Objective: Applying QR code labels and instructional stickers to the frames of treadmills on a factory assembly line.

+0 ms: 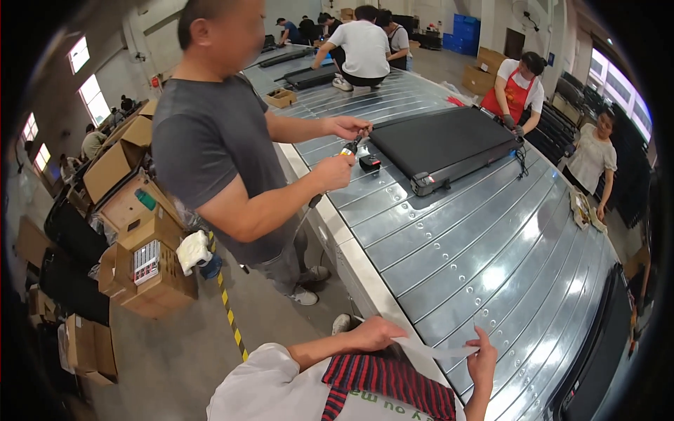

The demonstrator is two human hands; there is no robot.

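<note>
My left hand (380, 332) is closed on one end of a thin white strip (430, 349), which looks like paper or film. At the other end, my right hand (481, 356) pinches the strip between thumb and fingers. Slightly curved, the strip stretches between both hands above the near edge of the metal-topped workbench (456, 245). Its exact material is too blurred to make out. Both forearms are bent in front of my striped apron (390, 379).
Beside me on the left, a co-worker in grey (217, 147) holds a power screwdriver (349, 149) at a flat black panel (449, 144). Another black panel (593, 351) lies at right. Across the bench stands a person in a red apron (516, 91). Cardboard boxes (158, 281) stand left.
</note>
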